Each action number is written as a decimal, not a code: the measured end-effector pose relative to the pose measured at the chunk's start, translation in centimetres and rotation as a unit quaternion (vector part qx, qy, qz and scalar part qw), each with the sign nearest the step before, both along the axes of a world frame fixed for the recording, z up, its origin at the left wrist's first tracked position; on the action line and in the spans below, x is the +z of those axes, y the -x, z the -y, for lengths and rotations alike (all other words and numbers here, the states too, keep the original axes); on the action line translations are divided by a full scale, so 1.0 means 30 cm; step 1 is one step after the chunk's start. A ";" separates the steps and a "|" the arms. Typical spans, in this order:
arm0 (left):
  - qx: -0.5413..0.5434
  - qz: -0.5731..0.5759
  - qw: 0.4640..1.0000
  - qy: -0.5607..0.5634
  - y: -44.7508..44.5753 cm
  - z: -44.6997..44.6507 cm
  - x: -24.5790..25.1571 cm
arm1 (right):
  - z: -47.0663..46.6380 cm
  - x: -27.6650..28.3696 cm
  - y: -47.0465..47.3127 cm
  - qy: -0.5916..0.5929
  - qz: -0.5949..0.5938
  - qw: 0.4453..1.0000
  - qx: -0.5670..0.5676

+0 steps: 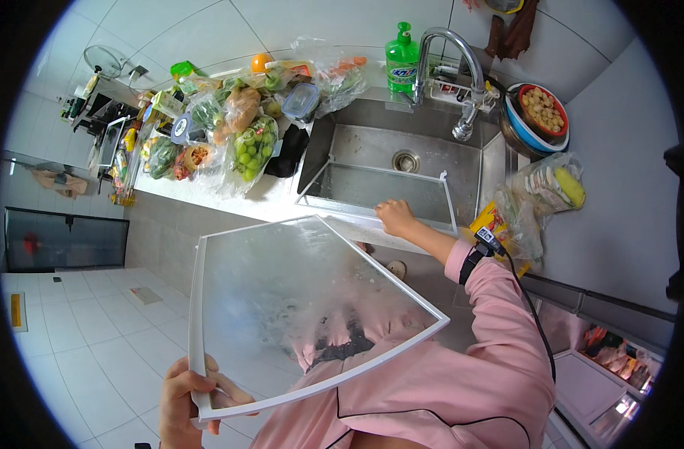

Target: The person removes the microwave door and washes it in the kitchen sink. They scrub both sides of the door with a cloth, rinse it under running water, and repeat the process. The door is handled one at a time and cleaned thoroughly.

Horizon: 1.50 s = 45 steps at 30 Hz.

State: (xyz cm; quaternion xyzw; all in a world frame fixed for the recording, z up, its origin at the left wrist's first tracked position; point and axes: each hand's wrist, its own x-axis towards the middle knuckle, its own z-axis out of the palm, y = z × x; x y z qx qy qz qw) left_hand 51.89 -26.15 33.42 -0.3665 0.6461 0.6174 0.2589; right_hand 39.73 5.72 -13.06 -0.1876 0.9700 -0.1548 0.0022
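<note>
My left hand (193, 387) grips the lower left corner of a glass refrigerator shelf (297, 292) with a white frame. This shelf is tilted in front of my body, its glass misted and spotted. My right hand (396, 218), fingers curled, is over the near edge of a second framed glass shelf (387, 188). That one lies partly in the stainless steel sink (364, 140), wet with drops. Whether the right hand grips its frame or only rests by it cannot be told. The chrome faucet (451, 33) stands behind the sink, beside a green dish soap bottle (402, 62).
Bagged grapes (252, 149), vegetables and a lidded plastic container (301, 101) crowd the counter left of the sink. Stacked bowls (510, 126) and bagged food (549, 182) stand at its right. An open refrigerator compartment (617, 359) is at lower right. A cable (535, 314) runs along my right arm.
</note>
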 end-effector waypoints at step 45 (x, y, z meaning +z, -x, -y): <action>-0.366 0.148 0.859 -0.326 1.018 -0.301 -1.254 | 0.123 -0.063 -0.062 -0.110 -0.133 0.952 -0.253</action>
